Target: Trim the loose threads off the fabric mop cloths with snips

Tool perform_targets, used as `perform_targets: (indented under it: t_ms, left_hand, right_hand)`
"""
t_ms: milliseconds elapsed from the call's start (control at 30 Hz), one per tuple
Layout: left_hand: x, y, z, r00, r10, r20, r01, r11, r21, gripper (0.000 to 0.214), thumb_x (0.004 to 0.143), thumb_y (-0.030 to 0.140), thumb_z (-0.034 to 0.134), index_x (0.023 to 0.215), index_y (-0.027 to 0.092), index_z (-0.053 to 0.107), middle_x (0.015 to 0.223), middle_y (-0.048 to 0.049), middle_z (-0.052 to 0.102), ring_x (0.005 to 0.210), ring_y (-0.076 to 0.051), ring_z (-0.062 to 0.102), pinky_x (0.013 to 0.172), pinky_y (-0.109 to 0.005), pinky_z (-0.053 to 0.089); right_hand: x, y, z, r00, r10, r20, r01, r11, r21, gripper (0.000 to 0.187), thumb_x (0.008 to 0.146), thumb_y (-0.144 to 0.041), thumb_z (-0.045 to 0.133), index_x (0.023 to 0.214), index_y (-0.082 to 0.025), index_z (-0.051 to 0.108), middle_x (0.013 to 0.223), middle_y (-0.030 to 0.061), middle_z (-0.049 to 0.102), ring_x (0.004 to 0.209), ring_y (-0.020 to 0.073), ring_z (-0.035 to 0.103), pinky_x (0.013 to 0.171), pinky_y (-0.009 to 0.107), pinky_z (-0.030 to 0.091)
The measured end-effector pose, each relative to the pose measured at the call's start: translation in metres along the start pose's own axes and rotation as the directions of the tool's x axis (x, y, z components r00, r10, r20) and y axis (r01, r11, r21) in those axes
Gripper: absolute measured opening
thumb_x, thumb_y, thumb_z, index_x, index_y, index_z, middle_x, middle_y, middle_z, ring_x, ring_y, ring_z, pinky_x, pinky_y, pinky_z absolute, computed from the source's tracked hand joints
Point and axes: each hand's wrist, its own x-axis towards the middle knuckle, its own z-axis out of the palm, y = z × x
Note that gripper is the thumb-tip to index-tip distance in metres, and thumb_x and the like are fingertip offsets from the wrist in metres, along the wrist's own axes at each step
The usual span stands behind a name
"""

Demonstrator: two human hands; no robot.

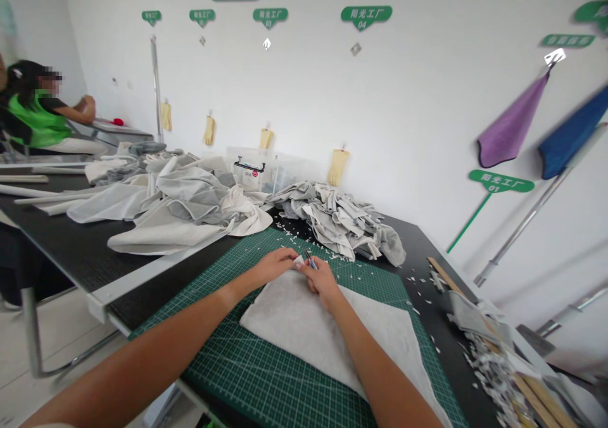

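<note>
A light grey cloth (297, 323) lies flat on a green cutting mat (228, 365) in front of me. At its far edge my left hand (277, 264) is closed, pinching a raised corner of the cloth between fingertips. Close beside it, my right hand (323, 281) is closed around a small dark tool (311, 261) with a slim, pen-like shape. The tool's exact kind is hidden by the fingers. Its tip is near the pinched corner; whether they touch I cannot tell.
Large heaps of grey cloths (190, 190) and folded cloth pieces (332, 216) lie beyond the mat. White scraps litter the black table (413, 241). Offcuts (489, 358) and wooden strips (541, 396) are at right. A clear bin (251, 168) stands behind; a person (42, 111) sits far left.
</note>
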Motion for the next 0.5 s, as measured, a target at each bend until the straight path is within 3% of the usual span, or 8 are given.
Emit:
perform_targets:
  t_ms: [200, 367, 500]
  left_hand:
    - [-0.0023, -0.0022, 0.0009, 0.999, -0.007, -0.042, 0.002, 0.994, -0.113, 0.028, 0.087, 0.041, 0.061, 0.093, 0.015, 0.070, 0.087, -0.0041, 0.072, 0.078, -0.016, 0.065, 0.071, -0.025, 0.048]
    - [-0.0018, -0.0059, -0.0024, 0.998, 0.021, -0.056, -0.029, 0.987, -0.155, 0.032, 0.089, 0.042, 0.059, 0.102, 0.014, 0.070, 0.090, -0.0068, 0.074, 0.080, -0.017, 0.066, 0.071, -0.026, 0.048]
    - [-0.0019, -0.0036, -0.0027, 0.998, 0.015, -0.054, -0.023, 0.987, -0.158, 0.031, 0.088, 0.040, 0.061, 0.103, 0.014, 0.069, 0.090, -0.0066, 0.073, 0.077, -0.017, 0.065, 0.068, -0.025, 0.046]
  right_hand:
    - [-0.0009, 0.0006, 0.0007, 0.998, -0.053, 0.036, 0.055, 0.996, -0.068, 0.038, 0.073, -0.053, 0.073, 0.083, -0.022, 0.054, 0.043, -0.0129, 0.032, 0.034, 0.0052, 0.022, 0.035, 0.021, 0.011]
    - [-0.0035, -0.0032, -0.0015, 0.995, -0.028, 0.095, 0.030, 0.999, -0.018, 0.040, 0.074, -0.056, 0.072, 0.084, -0.019, 0.061, 0.043, -0.0124, 0.029, 0.036, 0.0054, 0.017, 0.035, 0.023, 0.007]
    - [-0.0026, -0.0028, -0.0026, 0.998, -0.020, 0.064, 0.018, 0.999, 0.030, 0.040, 0.072, -0.053, 0.075, 0.087, -0.019, 0.059, 0.043, -0.0129, 0.030, 0.036, 0.0052, 0.016, 0.034, 0.022, 0.006]
